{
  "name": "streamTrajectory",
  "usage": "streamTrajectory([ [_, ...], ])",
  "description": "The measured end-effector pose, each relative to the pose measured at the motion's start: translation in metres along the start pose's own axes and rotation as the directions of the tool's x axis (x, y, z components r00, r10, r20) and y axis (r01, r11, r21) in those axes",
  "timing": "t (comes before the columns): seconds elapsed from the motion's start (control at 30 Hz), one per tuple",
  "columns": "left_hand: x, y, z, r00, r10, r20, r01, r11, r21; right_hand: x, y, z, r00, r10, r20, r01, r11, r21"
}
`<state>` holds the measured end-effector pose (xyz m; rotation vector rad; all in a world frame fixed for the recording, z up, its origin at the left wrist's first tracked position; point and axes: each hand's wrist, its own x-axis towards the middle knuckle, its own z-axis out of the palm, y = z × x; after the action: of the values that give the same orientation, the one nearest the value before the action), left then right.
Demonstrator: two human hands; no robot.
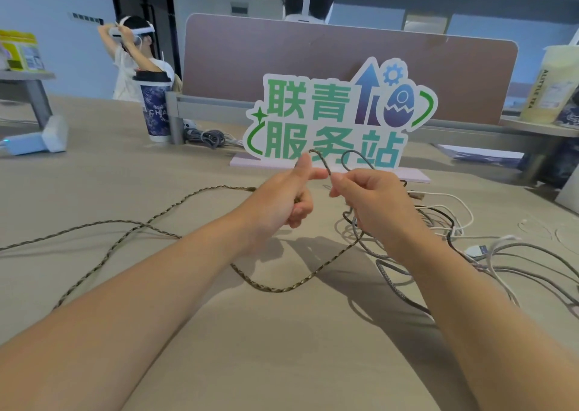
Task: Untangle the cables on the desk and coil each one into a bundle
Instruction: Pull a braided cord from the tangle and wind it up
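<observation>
Your left hand (pixel 282 199) and right hand (pixel 371 205) are raised above the desk (pixel 282 357), in front of a standing sign (pixel 338 119) with green characters. Both hold the brown braided cable (pixel 275 289).

The lower fingers of your left hand are curled round a stretch of it, with the thumb upright and the forefinger extended to the right. From this hand a short arch of cable rises past the thumb and comes down to your right hand, which pinches it between thumb and forefinger.

The cable has a woven sheath flecked olive, tan and black. It is thin and long. Its slack lies in wide, loose curves over the left and middle of the desk, and the strands cross one another below your left forearm.

A darker loop stands up behind your right hand. You cannot tell whether it is the same cable.

Under and beside your right wrist lies a tangled heap. In it, a grey braided cable (pixel 394 285) of thicker weave overlaps a smooth white cable (pixel 454 198).
</observation>
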<state>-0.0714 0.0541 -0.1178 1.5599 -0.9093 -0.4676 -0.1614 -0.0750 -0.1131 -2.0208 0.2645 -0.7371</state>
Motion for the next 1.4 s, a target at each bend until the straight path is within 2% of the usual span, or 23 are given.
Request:
streamTrajectory([
  [0.1, -0.004, -0.001, 0.011, 1.0, -0.007, 0.01, 0.007, 0.998, 0.055, -0.004, 0.0, 0.005, 0.996, -0.021, 0.085, 0.025, 0.999, -0.042],
  [0.23, -0.001, -0.007, 0.013, 0.98, -0.009, -0.201, 0.012, 1.0, 0.015, -0.006, 0.0, 0.008, 0.991, -0.003, 0.137, 0.011, 0.998, -0.057],
  [0.3, 0.002, -0.007, 0.007, 0.965, -0.014, -0.263, 0.009, 1.0, -0.02, -0.005, 0.001, 0.008, 0.991, 0.025, 0.135, -0.012, 0.995, -0.097],
  [0.37, 0.004, -0.005, 0.002, 0.964, -0.026, -0.266, 0.012, 0.998, -0.054, -0.005, 0.0, 0.007, 0.991, 0.047, 0.126, -0.034, 0.993, -0.109],
  [0.57, 0.001, -0.004, 0.002, 0.991, 0.012, -0.134, -0.023, 0.997, -0.08, -0.005, -0.002, 0.008, 0.988, 0.048, 0.149, -0.035, 0.995, -0.09],
  [0.7, -0.001, -0.001, 0.004, 0.974, -0.004, -0.225, -0.041, 0.98, -0.194, -0.004, -0.001, 0.006, 0.976, 0.083, 0.201, -0.072, 0.996, -0.059],
  [0.8, 0.002, 0.004, -0.004, 0.944, -0.073, -0.32, -0.085, 0.887, -0.454, -0.001, 0.002, 0.001, 0.956, 0.164, 0.243, -0.146, 0.985, -0.093],
  [0.87, 0.005, 0.007, -0.014, 0.922, -0.14, -0.361, -0.154, 0.723, -0.673, 0.0, 0.006, -0.005, 0.94, 0.229, 0.252, -0.186, 0.965, -0.186],
  [0.9, 0.006, 0.008, -0.02, 0.907, -0.174, -0.384, -0.189, 0.645, -0.74, 0.001, 0.008, -0.009, 0.937, 0.255, 0.238, -0.198, 0.951, -0.239],
  [0.93, 0.007, 0.009, -0.026, 0.886, -0.209, -0.414, -0.213, 0.609, -0.764, 0.002, 0.009, -0.013, 0.938, 0.272, 0.216, -0.21, 0.939, -0.272],
  [1.0, 0.01, 0.009, -0.037, 0.841, -0.255, -0.477, -0.203, 0.67, -0.715, 0.004, 0.012, -0.021, 0.947, 0.263, 0.186, -0.22, 0.95, -0.222],
  [1.07, 0.011, 0.006, -0.043, 0.829, -0.256, -0.498, -0.108, 0.8, -0.59, 0.006, 0.011, -0.025, 0.955, 0.193, 0.226, -0.201, 0.98, 0.014],
  [1.13, 0.011, 0.002, -0.041, 0.867, -0.234, -0.44, 0.058, 0.924, -0.378, 0.007, 0.007, -0.023, 0.958, 0.098, 0.268, -0.163, 0.959, 0.231],
  [1.17, 0.009, 0.0, -0.036, 0.899, -0.231, -0.373, 0.138, 0.956, -0.258, 0.007, 0.004, -0.021, 0.963, 0.058, 0.264, -0.133, 0.952, 0.275],
  [1.23, 0.005, -0.002, -0.023, 0.947, -0.26, -0.188, 0.25, 0.965, -0.072, 0.006, -0.002, -0.014, 0.977, 0.003, 0.214, -0.069, 0.952, 0.299],
  [1.3, 0.0, -0.001, -0.009, 0.953, -0.302, 0.023, 0.301, 0.953, 0.042, 0.003, -0.006, -0.009, 0.993, -0.017, 0.117, -0.013, 0.968, 0.249],
  [1.4, -0.005, -0.002, 0.004, 0.936, -0.28, 0.214, 0.238, 0.95, 0.202, 0.0, -0.005, -0.005, 1.0, 0.013, -0.014, -0.012, 0.998, 0.069],
])
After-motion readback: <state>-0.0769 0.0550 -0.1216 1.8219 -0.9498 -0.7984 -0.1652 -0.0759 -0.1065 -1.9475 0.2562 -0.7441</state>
